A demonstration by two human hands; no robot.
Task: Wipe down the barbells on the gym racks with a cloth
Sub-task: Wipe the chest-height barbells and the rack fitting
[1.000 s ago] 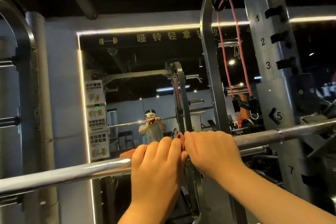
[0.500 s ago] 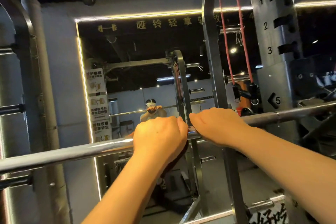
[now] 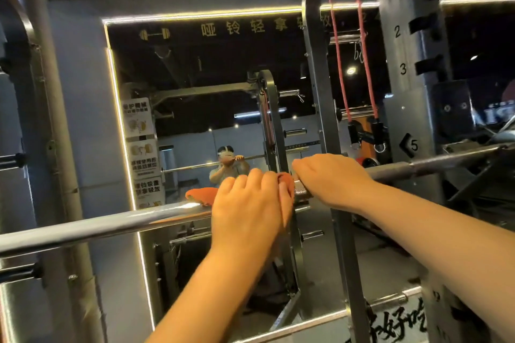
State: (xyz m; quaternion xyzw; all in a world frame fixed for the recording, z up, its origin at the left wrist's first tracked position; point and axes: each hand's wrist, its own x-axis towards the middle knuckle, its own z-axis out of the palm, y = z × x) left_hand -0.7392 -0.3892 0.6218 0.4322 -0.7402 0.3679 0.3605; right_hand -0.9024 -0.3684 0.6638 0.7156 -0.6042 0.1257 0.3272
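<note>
Left hand (image 3: 248,209) is curled over the barbell (image 3: 111,224) with the orange cloth (image 3: 200,193) pinned under palm and fingers, so the fabric gets squeezed round the steel instead of just dabbed on top. Right hand (image 3: 331,178) is clamped bare on the barbell just beside it, probably so it's kept from rolling in its hooks while the rubbing is done.

Size order from here. Wall mirror (image 3: 195,78) is set facing the rack, presumably so form can be checked. Numbered rack upright (image 3: 412,69) on the right is what the barbell seems to be parked on, near the 5 marker, high enough that both arms are stretched straight out to it. The orange cloth is bunched up, with a tail left poking out to the left past the knuckles. Tiniest bit: a patch of knurling (image 3: 301,191) is left exposed between the two hands, and grime is likely trapped there, so extra pressure would be called for.
</note>
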